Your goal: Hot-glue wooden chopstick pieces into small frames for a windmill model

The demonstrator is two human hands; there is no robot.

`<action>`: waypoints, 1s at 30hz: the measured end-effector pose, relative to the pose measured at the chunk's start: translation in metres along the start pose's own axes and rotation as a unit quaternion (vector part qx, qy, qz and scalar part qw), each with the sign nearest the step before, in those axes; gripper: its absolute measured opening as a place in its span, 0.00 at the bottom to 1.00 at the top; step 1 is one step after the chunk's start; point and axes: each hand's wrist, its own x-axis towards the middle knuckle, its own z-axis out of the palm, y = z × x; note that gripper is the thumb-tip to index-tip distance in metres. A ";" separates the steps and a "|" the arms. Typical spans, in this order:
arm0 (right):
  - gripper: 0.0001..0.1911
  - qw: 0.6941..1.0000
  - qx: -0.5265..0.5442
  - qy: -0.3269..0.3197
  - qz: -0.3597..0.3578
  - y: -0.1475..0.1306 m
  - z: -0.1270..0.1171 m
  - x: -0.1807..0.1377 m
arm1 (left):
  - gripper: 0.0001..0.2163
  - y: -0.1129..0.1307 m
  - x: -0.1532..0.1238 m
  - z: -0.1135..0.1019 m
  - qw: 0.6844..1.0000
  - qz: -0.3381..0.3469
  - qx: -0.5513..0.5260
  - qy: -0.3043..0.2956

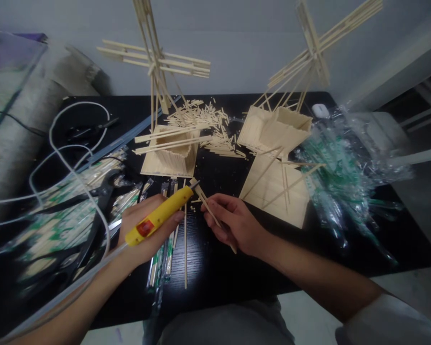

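Observation:
My left hand [143,230] is closed around a yellow pen-shaped glue gun [160,215] with a red switch and a pale cord. Its dark metal tip lies against or just over the upper end of joined wooden chopsticks [201,192]. My right hand [235,221] pinches those sticks, which slant down through its fingers. Whether the tip touches the wood I cannot tell. A single loose chopstick [186,254] lies upright in view between my hands, beside several wrapped chopsticks [169,254].
Two stick-built windmill-like models stand behind, a left one [174,160] and a right one [285,127]. Cut stick pieces [215,127] are heaped between them. A wooden panel [276,191] with loose sticks, plastic wrappers [341,172], black-handled cutters [96,215] and a white cable [73,170] lie around.

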 end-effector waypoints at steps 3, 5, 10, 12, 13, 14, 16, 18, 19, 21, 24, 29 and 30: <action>0.20 0.998 0.045 -0.008 0.032 -0.001 0.000 0.001 | 0.14 0.001 0.000 0.000 1.000 -0.026 -0.002 -0.014; 0.20 0.996 0.072 -0.014 0.052 -0.002 -0.001 0.001 | 0.15 0.000 0.000 0.000 1.000 -0.026 -0.001 -0.012; 0.18 0.992 0.098 -0.027 0.071 -0.005 -0.002 0.002 | 0.15 -0.004 0.000 0.000 1.000 -0.018 -0.004 -0.024; 0.18 0.992 0.098 -0.036 0.074 -0.005 -0.002 0.002 | 0.15 -0.005 0.000 0.000 1.000 -0.009 -0.003 -0.020; 0.17 0.992 0.097 -0.039 0.076 -0.006 -0.002 0.002 | 0.16 -0.005 0.000 -0.001 1.000 -0.008 -0.002 -0.021; 0.17 0.991 0.096 -0.041 0.078 -0.006 -0.002 0.002 | 0.16 -0.005 -0.001 -0.001 1.000 -0.011 -0.005 -0.029; 0.17 0.991 0.097 -0.041 0.080 -0.006 -0.003 0.001 | 0.15 -0.004 -0.001 0.000 0.999 -0.027 -0.010 -0.043; 0.17 0.990 0.103 -0.043 0.081 -0.006 -0.003 0.001 | 0.14 -0.003 -0.001 0.001 0.999 -0.031 -0.014 -0.039; 0.16 0.990 0.106 -0.043 0.082 -0.005 -0.003 0.001 | 0.14 -0.002 -0.001 0.001 0.999 -0.032 -0.013 -0.028; 0.16 0.990 0.107 -0.044 0.084 -0.006 -0.003 0.001 | 0.15 0.000 -0.001 0.002 0.999 -0.031 -0.021 -0.017; 0.15 0.989 0.110 -0.048 0.087 -0.006 -0.003 0.001 | 0.14 0.000 0.001 0.001 0.998 -0.050 -0.040 -0.029; 0.15 0.988 0.110 -0.053 0.090 -0.006 -0.005 0.002 | 0.15 -0.001 0.003 0.000 0.997 -0.046 -0.050 -0.028; 0.14 0.989 0.107 -0.050 0.093 -0.006 -0.005 0.002 | 0.15 -0.001 0.003 0.001 0.997 -0.047 -0.055 -0.035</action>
